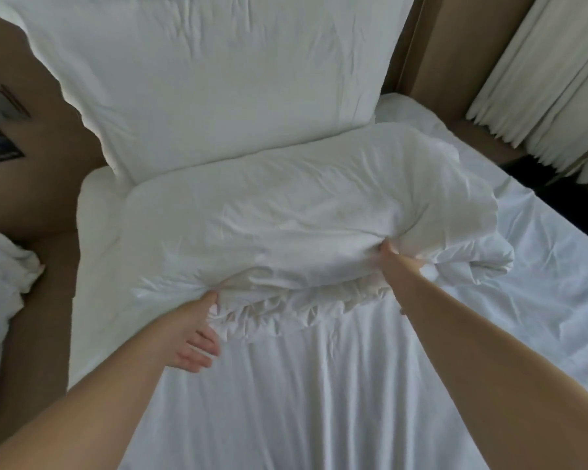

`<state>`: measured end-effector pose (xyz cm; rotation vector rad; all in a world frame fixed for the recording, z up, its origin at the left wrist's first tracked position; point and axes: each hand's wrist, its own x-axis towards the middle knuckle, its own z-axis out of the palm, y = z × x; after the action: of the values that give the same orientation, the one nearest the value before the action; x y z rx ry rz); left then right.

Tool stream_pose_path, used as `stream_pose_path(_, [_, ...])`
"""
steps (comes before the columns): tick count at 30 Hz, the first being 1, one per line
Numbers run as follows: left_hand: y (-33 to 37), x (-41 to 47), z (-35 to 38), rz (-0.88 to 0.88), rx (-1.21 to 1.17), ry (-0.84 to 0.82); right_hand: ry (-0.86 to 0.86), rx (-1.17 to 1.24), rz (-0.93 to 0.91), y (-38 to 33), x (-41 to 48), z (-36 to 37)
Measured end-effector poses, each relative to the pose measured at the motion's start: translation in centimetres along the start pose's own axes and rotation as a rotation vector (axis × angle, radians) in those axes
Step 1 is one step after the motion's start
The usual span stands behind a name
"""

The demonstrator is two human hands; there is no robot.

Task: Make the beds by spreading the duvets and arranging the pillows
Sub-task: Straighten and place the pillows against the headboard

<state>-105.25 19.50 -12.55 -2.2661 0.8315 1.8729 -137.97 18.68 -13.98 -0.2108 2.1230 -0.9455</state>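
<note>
**Bed.** The bed [92,212] is covered with a white sheet [353,401], which is creased lengthwise in the near part. No duvet can be identified on it.

**Pillows.** Two white pillows are at the head end.
- The upright pillow [218,79] leans against the brown headboard [455,45]. Its lower edge meets the mattress.
- The flat pillow [302,212] lies on the sheet directly in front of the upright pillow and touches its base. The long side runs across the bed. The open, ruffled end of the case faces the person, and the right end is bunched and raised off the sheet.

**Left hand.** The left hand [197,334] is at the near left corner of the flat pillow. The thumb rests on top of the gathered edge. The four fingers are straight and spread apart just below the ruffled end, with their tips free of the fabric.

**Right hand.** The right hand [396,262] is on the near right part of the flat pillow. The fingers are sunk into the fabric and clamped on a fold of it, and creases radiate from the grip. The fingertips are hidden.

**Surroundings.**
- Pleated cream curtains [543,79] hang at the far right, beside the headboard.
- A heap of white bedding [0,286] is at the left edge, apart from the bed across a brown strip.
- A dark object at the far left is too unclear to identify.
</note>
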Motion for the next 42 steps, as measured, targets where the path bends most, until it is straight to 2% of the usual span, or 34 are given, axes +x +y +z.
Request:
stream_pose_path(1, [0.6,-2.2,-1.0,0.012,0.094,0.019,-0.051,-0.124,-0.027,-1.3,-1.8,-1.0])
stream_pose_path(2, [1.3,-3.2,-1.4,0.046,0.172,0.073,-0.082,-0.367,-0.101,-2.1,-3.0,-1.4])
stream_pose_path(4, [2.8,-3.6,-2.1,0.192,0.249,0.259,-0.075,-0.792,-0.239,-3.9,-4.6,-2.0])
stream_pose_path(7, [6.4,-5.7,-4.2,0.462,0.424,0.551,0.091,-1.045,-0.529,-8.1,-7.8,-1.4])
stream_pose_path(9, [8.8,-6.4,-5.6,0.589,0.576,0.697,0.062,-1.104,-0.675,-10.0,-9.0,0.7])
stream_pose_path(12, [12.2,-5.9,-7.9,0.775,0.671,0.832,-0.056,-1.196,-0.683,-11.5,-9.5,5.1])
stream_pose_path(15, [17.2,-4.8,-12.2,0.973,0.856,1.012,-0.06,-1.141,-0.705,-13.9,-9.2,9.2])
stream_pose_path(18, [23.6,-4.9,-17.2,1.04,0.976,1.143,-0.029,-0.99,-0.74,-17.8,-8.8,12.6])
stream_pose_path(24, [34.4,-6.0,-24.9,1.091,1.173,1.392,0.055,-0.874,-0.818,-25.9,-8.9,18.0])
stream_pose_path(26, [36.8,-6.6,-25.5,1.1,1.171,1.347,0.012,-0.679,-0.799,-28.3,-9.6,19.0])
stream_pose_path(28, [37.6,-6.8,-25.1,1.115,1.314,1.12,-0.063,-0.398,-0.669,-30.7,-10.5,20.0])
stream_pose_path(30, [36.8,-6.0,-23.8,1.192,1.435,0.832,-0.116,-0.058,-0.429,-32.9,-11.3,21.2])
stream_pose_path(32, [34.9,-4.7,-22.5,1.27,1.477,0.62,-0.068,0.236,-0.174,-34.3,-11.3,22.3])
stream_pose_path(33, [33.9,-4.1,-22.0,1.31,1.455,0.547,-0.017,0.307,-0.083,-34.3,-10.8,22.8])
stream_pose_path(37, [30.1,-2.5,-20.1,1.398,1.44,0.387,0.078,0.33,0.055,-31.0,-9.0,21.9])
stream_pose_path(42, [28.1,-4.6,-17.4,1.454,1.526,0.293,0.17,0.302,-0.073,-28.1,-8.0,18.6])
